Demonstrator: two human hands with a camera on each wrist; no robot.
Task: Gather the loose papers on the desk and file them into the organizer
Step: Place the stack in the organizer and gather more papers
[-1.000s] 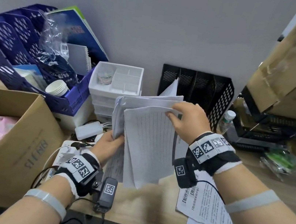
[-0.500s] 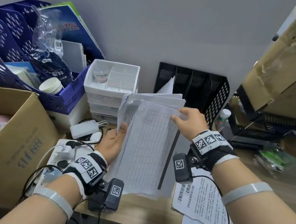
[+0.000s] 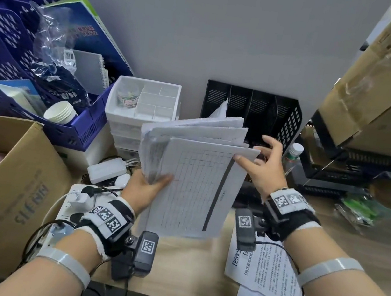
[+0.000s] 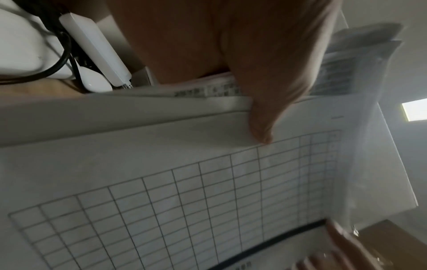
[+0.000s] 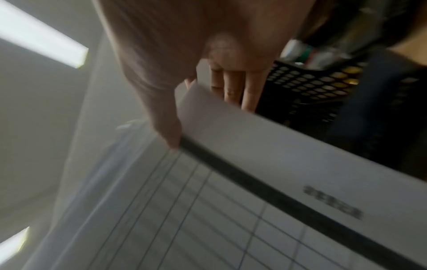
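My left hand point(image 3: 152, 184) grips a thick stack of white papers point(image 3: 191, 185) by its left edge, thumb on the front sheet, which bears a printed grid and a black bar. In the left wrist view the thumb point(image 4: 263, 124) presses the stack point(image 4: 184, 201). My right hand point(image 3: 261, 157) pinches the stack's upper right corner: thumb in front, fingers behind, as the right wrist view shows point(image 5: 196, 102). The stack is held tilted above the desk, just in front of the black mesh organizer point(image 3: 253, 111), which holds one sheet. Two more printed sheets point(image 3: 269, 278) lie on the desk at lower right.
A blue file tray point(image 3: 85, 129) full of clutter and a white drawer unit point(image 3: 142, 104) stand at the left back. An open cardboard box point(image 3: 6, 183) and a power strip point(image 3: 72, 203) with cables lie left. Big cardboard boxes point(image 3: 388, 88) and a black rack crowd the right.
The grid sheet now sits squarely on the front of the stack. My right hand slid to the upper right corner and its fingers spread. The stack rose slightly toward the black organizer.
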